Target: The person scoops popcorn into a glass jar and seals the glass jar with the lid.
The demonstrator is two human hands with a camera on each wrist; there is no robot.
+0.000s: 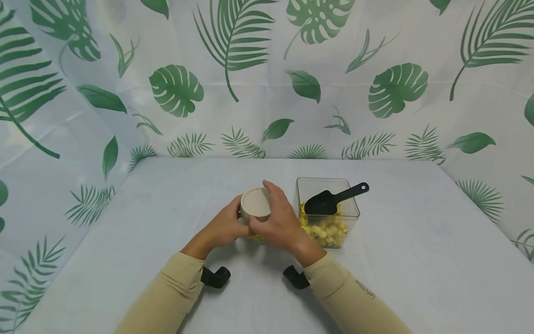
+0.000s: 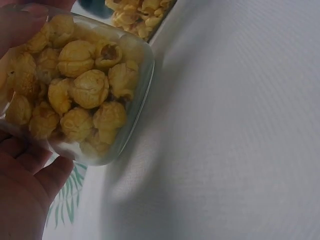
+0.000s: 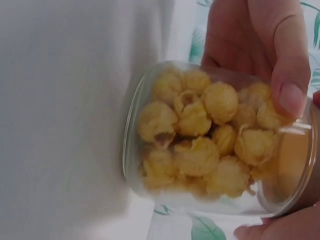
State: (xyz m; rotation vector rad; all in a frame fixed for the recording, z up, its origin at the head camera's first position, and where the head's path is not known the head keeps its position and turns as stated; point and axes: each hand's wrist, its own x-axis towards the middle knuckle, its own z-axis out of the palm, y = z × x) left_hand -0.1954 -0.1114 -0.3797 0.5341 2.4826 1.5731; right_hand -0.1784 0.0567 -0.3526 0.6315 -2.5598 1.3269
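Observation:
A small clear jar [image 2: 80, 90] holds yellow popcorn and has a round beige lid [image 1: 256, 203] at its mouth. My left hand [image 1: 227, 225] grips the jar's body from the left, its thumb pressed on the clear wall in the right wrist view. From the other side, my right hand [image 1: 280, 222] holds the lid by its rim between thumb and fingers. The jar's base is close to the table; whether it touches is hard to tell. Just right of the right hand stands a square clear container [image 1: 352, 222] with popcorn [image 1: 325, 232].
A black scoop [image 1: 333, 199] lies in the square container, its handle sticking out over the right rim. White cloth covers the table [image 1: 146, 222]. Behind it hangs a leaf-printed curtain [image 1: 267, 102]. Black devices [image 1: 217, 277] sit at both wrists.

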